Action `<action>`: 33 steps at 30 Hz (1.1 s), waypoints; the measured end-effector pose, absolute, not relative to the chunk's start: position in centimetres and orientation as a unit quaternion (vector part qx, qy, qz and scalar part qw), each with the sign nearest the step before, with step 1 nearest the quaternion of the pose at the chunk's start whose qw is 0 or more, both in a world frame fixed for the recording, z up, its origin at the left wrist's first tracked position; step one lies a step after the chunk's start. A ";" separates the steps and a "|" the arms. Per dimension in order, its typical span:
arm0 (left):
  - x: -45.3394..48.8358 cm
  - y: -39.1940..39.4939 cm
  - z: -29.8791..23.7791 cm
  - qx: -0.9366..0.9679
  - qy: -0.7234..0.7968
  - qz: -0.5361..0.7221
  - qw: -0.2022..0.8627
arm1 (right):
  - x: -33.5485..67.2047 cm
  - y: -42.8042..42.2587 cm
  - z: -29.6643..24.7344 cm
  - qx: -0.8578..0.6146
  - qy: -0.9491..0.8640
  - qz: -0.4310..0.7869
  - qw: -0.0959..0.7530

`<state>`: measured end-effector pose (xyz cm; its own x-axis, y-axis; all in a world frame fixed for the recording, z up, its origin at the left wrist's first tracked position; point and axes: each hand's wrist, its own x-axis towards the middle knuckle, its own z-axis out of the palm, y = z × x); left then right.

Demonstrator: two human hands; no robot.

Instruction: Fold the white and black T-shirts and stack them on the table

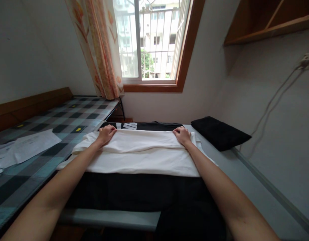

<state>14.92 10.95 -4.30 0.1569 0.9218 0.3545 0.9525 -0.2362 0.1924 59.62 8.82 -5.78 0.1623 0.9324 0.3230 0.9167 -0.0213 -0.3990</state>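
Note:
A white garment [144, 162] lies spread in wide layers across a black cloth [134, 190]; folds hide what kind it is. My left hand [106, 134] pinches the far left part of its upper edge, fingers closed on the fabric. On the far right part of the same edge, my right hand [182, 135] is closed in a similar pinch. Between the two hands the edge runs nearly straight. Just beyond it lies a black garment [157, 126] with a white striped patch near my left hand.
A folded black cloth [219, 133] rests on the grey tabletop [247, 179] at the right, by the wall. To the left is a bed with a checked cover [86, 115], with white papers [31, 145] on it. A wooden shelf [270, 30] hangs above right, near a plugged-in cable [277, 93].

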 end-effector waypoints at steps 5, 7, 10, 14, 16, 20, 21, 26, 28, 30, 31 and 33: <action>14.8 11.2 -5.0 -0.750 -0.634 -0.177 0.064 | 59.2 8.7 -6.4 -0.721 -0.652 -0.023 0.233; 13.3 11.2 -5.1 -0.707 -0.679 -0.185 0.068 | 59.2 8.5 -6.4 -0.715 -0.665 -0.028 0.214; 9.4 10.9 -4.5 -0.619 -0.752 -0.216 0.074 | 59.3 8.1 -6.2 -0.693 -0.687 -0.047 0.214; 3.7 9.5 -2.9 -0.612 -0.758 -0.226 0.000 | 60.5 6.6 -5.4 -0.642 -0.717 -0.070 0.262; 1.8 8.5 -2.2 -0.656 -0.724 -0.210 -0.036 | 61.7 5.4 -4.9 -0.590 -0.759 -0.035 0.274; -0.5 6.6 -2.0 -0.692 -0.691 -0.179 -0.108 | 64.3 2.6 -4.4 -0.535 -0.807 0.064 0.244; -0.9 6.3 -2.2 -0.666 -0.713 -0.185 -0.119 | 64.8 1.9 -4.5 -0.549 -0.797 0.067 0.241; -0.8 5.6 -2.9 -0.475 -0.803 -0.255 -0.254 | 66.7 0.4 -5.8 -0.686 -0.676 -0.012 0.268; -0.1 5.6 -2.9 -0.430 -0.792 -0.307 -0.304 | 67.1 0.4 -6.5 -0.708 -0.648 -0.005 0.280; 0.6 5.8 -2.9 -0.412 -0.754 -0.379 -0.342 | 67.6 0.5 -6.8 -0.699 -0.654 0.029 0.287; 0.9 5.9 -2.8 -0.405 -0.729 -0.414 -0.364 | 67.8 0.5 -6.9 -0.687 -0.665 0.045 0.289; 1.3 6.3 -2.7 -0.390 -0.683 -0.459 -0.413 | 68.1 0.4 -6.8 -0.658 -0.694 0.053 0.288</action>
<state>1.26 6.28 -2.66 -0.3547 0.9119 -0.2066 0.1523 0.2744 0.9495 68.11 0.41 -6.82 0.0323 0.9435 0.3298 0.8822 0.1281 -0.4531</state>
